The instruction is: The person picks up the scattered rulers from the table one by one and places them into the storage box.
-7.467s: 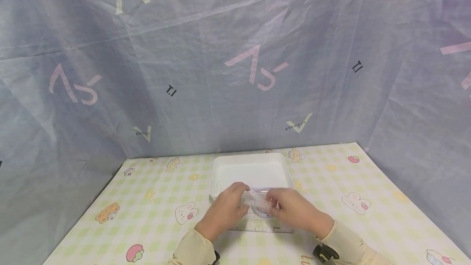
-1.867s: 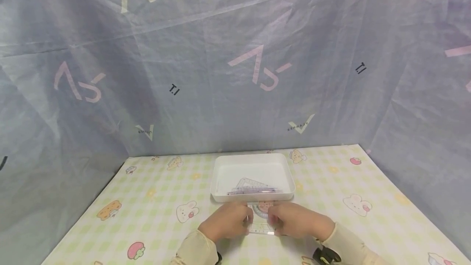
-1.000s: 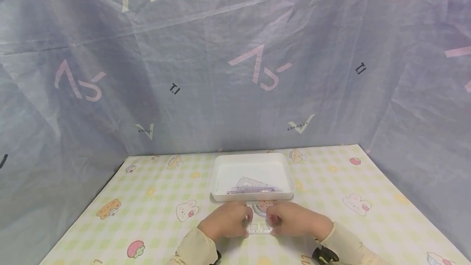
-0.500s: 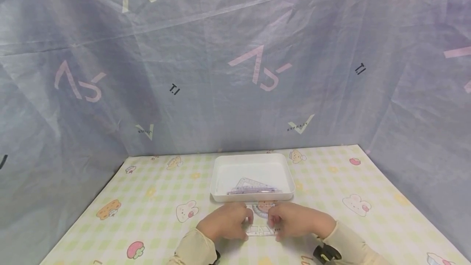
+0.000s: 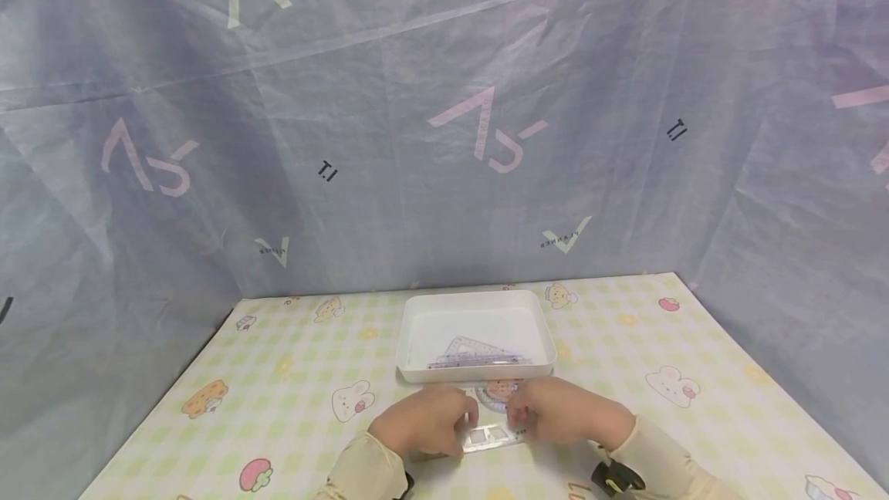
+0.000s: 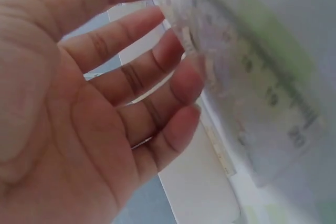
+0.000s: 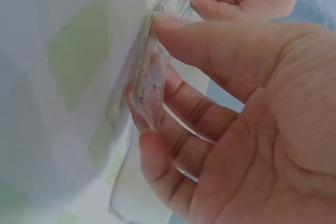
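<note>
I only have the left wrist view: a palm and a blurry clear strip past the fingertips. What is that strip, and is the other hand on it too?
Observer: It is a clear ruler. The head view shows the left hand at one end and the right hand at the other.
Operator: How is the right grip?
Observer: In the right wrist view, the thumb and fingers pinch the ruler's end between them.
Operator: Where is the tray from there?
Observer: The white tray sits just beyond the hands, mid-table, with a clear set square in it.
</note>
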Tool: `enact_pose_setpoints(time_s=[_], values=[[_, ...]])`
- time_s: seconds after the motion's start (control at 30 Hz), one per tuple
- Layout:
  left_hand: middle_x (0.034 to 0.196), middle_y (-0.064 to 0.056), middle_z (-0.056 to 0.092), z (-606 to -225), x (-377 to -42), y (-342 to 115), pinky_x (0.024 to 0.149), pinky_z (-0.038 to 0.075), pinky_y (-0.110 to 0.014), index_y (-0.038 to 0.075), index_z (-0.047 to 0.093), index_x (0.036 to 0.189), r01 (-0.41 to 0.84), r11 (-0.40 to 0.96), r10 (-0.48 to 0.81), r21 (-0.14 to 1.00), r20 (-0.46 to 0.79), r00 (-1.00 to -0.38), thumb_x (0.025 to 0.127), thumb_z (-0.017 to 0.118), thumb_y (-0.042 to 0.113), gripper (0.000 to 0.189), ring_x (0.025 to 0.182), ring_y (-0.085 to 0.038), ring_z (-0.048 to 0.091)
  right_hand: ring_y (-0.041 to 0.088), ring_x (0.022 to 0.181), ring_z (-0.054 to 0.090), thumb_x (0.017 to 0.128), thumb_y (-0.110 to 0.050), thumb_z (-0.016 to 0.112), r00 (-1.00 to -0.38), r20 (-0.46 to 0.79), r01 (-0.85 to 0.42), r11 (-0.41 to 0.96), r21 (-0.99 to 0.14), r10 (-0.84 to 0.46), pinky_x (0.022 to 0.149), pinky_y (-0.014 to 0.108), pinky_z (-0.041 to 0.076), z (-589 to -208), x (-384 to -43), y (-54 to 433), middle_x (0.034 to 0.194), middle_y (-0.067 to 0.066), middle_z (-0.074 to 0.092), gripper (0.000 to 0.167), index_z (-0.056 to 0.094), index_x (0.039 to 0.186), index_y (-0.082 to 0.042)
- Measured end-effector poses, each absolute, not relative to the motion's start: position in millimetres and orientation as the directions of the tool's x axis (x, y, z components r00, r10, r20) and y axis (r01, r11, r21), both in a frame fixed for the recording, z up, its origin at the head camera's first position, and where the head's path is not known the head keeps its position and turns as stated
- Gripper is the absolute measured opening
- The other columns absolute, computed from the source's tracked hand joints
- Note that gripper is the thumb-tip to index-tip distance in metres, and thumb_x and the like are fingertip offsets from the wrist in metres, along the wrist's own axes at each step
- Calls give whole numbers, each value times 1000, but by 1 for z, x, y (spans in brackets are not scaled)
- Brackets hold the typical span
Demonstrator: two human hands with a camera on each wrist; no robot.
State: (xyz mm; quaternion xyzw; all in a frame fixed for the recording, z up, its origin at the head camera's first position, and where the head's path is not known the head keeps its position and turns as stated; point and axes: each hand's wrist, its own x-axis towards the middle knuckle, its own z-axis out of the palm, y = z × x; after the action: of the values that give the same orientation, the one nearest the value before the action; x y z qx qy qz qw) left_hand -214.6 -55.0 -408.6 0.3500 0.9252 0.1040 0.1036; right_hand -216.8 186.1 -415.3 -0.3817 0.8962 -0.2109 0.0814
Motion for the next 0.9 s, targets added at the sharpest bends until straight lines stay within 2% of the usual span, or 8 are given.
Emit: enact_pose_setpoints(time_s=[0.23, 0.43, 0.6, 0.73, 0.9], values=[[76, 15, 56, -409, -216, -55, 65, 44, -19, 24, 72, 100, 623, 737, 666, 262, -127, -735, 65, 84, 13, 38, 68, -4, 50, 1, 81, 52, 70, 3, 77, -707, -60, -603, 645, -469, -704, 75, 24, 50, -409, -212, 185, 89, -14, 57, 33, 68, 91, -22], [80, 14, 55, -411, -216, -56, 68, 45, -20, 23, 68, 104, 633, 722, 681, 280, -124, -722, 63, 85, 9, 46, 71, -4, 50, 4, 84, 58, 64, 12, 66, -715, 11, -627, 634, -454, -699, 77, 27, 52, -410, -214, 188, 90, -12, 63, 41, 68, 91, -19], [78, 13, 55, -410, -216, -55, 67, 45, -20, 23, 68, 102, 610, 734, 666, 298, -140, -732, 63, 84, 9, 44, 71, -5, 50, 2, 79, 61, 69, 6, 74, -693, -4, -630, 609, -483, -721, 73, 24, 54, -409, -217, 187, 91, -11, 70, 31, 74, 94, -13], [77, 13, 55, -409, -216, -56, 68, 45, -20, 23, 70, 100, 602, 752, 651, 267, -158, -743, 67, 85, 13, 37, 71, -5, 50, 0, 78, 60, 70, -5, 81, -688, -6, -645, 614, -455, -726, 72, 24, 53, -408, -217, 187, 89, -14, 70, 25, 76, 93, -16], [73, 13, 54, -409, -216, -56, 65, 44, -20, 22, 70, 94, 586, 766, 636, 265, -173, -752, 69, 85, 16, 29, 68, -5, 48, 0, 81, 60, 68, -10, 84, -675, 30, -682, 608, -407, -737, 75, 25, 52, -408, -218, 190, 87, -17, 67, 25, 76, 90, -20]])
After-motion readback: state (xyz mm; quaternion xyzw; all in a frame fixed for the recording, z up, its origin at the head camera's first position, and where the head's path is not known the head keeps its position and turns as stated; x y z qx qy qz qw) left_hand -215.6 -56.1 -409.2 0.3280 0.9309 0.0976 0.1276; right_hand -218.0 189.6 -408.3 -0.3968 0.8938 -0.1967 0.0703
